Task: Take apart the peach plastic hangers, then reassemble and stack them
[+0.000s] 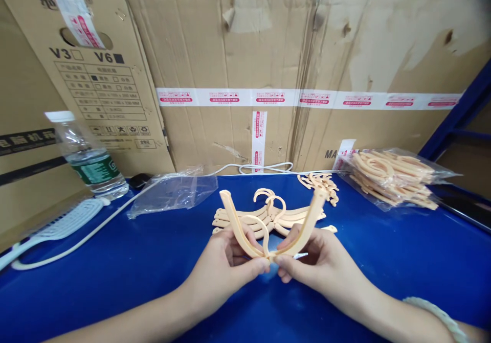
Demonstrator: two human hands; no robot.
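Observation:
Between my two hands is a beige folding clothes hanger point(310, 221), its two arms angled up in a V and its hook curving to the left. My left hand point(236, 261) pinches the left arm close to the centre joint. On the other arm, my right hand point(307, 256) is closed, thumb also by the joint. A small whitish piece shows beside the right fingers; I cannot make out what it is. Behind the hands, several similar hangers point(295, 215) lie in a pile on the blue table point(161, 261), partly hidden by the held one.
Small beige hook parts point(326, 183) lie at the back. Clear bags of beige parts point(395, 174) sit at the right, near a dark flat object point(468, 207). At left are a water bottle point(92, 161), a hairbrush point(65, 223), a white cable point(88, 235) and a plastic bag point(174, 192). Cardboard point(230, 51) stands behind.

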